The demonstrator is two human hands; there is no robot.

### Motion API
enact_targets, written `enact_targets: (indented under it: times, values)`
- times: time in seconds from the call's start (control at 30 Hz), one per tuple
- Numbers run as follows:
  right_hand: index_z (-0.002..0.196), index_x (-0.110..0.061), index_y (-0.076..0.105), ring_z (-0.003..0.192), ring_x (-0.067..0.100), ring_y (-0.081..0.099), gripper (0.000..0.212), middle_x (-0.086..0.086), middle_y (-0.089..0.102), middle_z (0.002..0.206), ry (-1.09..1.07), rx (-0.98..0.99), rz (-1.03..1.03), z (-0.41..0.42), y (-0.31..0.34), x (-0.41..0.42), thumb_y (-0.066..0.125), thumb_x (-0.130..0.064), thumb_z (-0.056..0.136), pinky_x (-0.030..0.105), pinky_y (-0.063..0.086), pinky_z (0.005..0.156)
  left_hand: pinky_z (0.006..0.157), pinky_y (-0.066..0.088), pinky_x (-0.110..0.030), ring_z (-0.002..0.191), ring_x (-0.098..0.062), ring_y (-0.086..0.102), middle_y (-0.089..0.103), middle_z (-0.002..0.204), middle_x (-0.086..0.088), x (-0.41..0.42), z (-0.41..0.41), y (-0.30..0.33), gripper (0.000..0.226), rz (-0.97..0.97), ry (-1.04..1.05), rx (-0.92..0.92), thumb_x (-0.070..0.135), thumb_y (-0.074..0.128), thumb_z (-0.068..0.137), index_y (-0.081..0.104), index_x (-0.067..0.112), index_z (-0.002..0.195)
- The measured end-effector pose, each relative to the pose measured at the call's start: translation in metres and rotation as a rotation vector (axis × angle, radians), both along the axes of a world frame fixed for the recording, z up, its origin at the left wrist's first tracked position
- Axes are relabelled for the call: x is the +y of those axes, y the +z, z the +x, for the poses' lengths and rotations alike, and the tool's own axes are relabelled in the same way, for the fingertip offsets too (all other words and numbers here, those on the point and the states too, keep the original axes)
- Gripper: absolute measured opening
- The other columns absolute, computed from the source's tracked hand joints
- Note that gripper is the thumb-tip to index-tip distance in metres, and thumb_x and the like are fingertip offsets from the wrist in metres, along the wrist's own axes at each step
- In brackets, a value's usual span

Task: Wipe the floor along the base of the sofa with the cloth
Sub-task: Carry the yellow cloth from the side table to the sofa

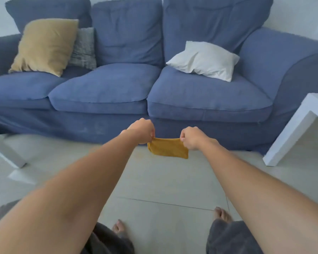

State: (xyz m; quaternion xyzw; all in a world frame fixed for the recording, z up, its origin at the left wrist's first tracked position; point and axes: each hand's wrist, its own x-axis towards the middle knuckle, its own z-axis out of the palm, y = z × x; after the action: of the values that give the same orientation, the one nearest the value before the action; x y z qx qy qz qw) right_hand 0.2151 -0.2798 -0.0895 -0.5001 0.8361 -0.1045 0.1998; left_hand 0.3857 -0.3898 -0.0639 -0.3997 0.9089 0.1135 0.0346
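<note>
A small mustard-yellow cloth (168, 148) hangs folded between my two hands, in front of the sofa's base. My left hand (142, 131) pinches its upper left corner and my right hand (190, 137) pinches its upper right corner. The cloth is stretched flat between them, held above the pale tiled floor (163, 180). The blue three-seat sofa (117, 85) fills the upper half of the view, its skirt (81, 125) reaching down to the floor. Both my arms reach straight out toward it.
A white side table (294, 132) stands on the right against the sofa's arm. A grey table leg (7, 153) stands at the left. On the sofa lie a tan cushion (44, 46), a grey cushion (84, 48) and a white pillow (204, 59). My bare feet (118, 228) are below.
</note>
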Motion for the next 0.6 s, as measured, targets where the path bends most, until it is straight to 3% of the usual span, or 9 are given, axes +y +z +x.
enact_targets:
  times: [0.17, 0.37, 0.47, 0.6]
  values:
    - [0.091, -0.013, 0.068, 0.099, 0.033, 0.065, 0.020, 0.010, 0.069, 0.105, 0.129, -0.090, 0.171, 0.047, -0.104, -0.059, 0.047, -0.015, 0.093, 0.043, 0.056, 0.093, 0.079, 0.058, -0.032, 0.093, -0.025, 0.068, 0.075, 0.102, -0.002, -0.044, 0.050, -0.107, 0.026, 0.116, 0.122, -0.142, 0.011, 0.059, 0.085, 0.079, 0.022, 0.098]
    - [0.104, -0.013, 0.069, 0.103, 0.031, 0.064, 0.023, 0.009, 0.068, 0.113, 0.143, -0.117, 0.271, 0.073, -0.204, -0.118, 0.048, -0.011, 0.094, 0.040, 0.053, 0.092, 0.071, 0.047, -0.025, 0.097, -0.020, 0.065, 0.071, 0.109, 0.001, -0.105, 0.075, -0.220, 0.026, 0.198, 0.161, -0.237, 0.014, 0.057, 0.090, 0.077, 0.023, 0.102]
    - [0.106, -0.016, 0.067, 0.111, 0.030, 0.060, 0.024, 0.007, 0.067, 0.118, 0.135, -0.063, 0.221, 0.068, -0.222, -0.155, 0.048, -0.009, 0.092, 0.038, 0.048, 0.093, 0.070, 0.049, -0.028, 0.099, -0.023, 0.066, 0.073, 0.108, 0.001, -0.144, 0.069, -0.238, 0.028, 0.140, 0.180, -0.198, 0.013, 0.055, 0.090, 0.077, 0.027, 0.101]
    - [0.102, -0.021, 0.064, 0.116, 0.029, 0.053, 0.017, 0.004, 0.066, 0.117, 0.110, 0.042, 0.009, 0.053, -0.221, -0.208, 0.051, -0.013, 0.093, 0.038, 0.043, 0.090, 0.078, 0.055, -0.035, 0.098, -0.032, 0.067, 0.075, 0.104, -0.006, -0.195, 0.056, -0.232, 0.032, -0.031, 0.220, -0.026, 0.007, 0.057, 0.086, 0.078, 0.026, 0.101]
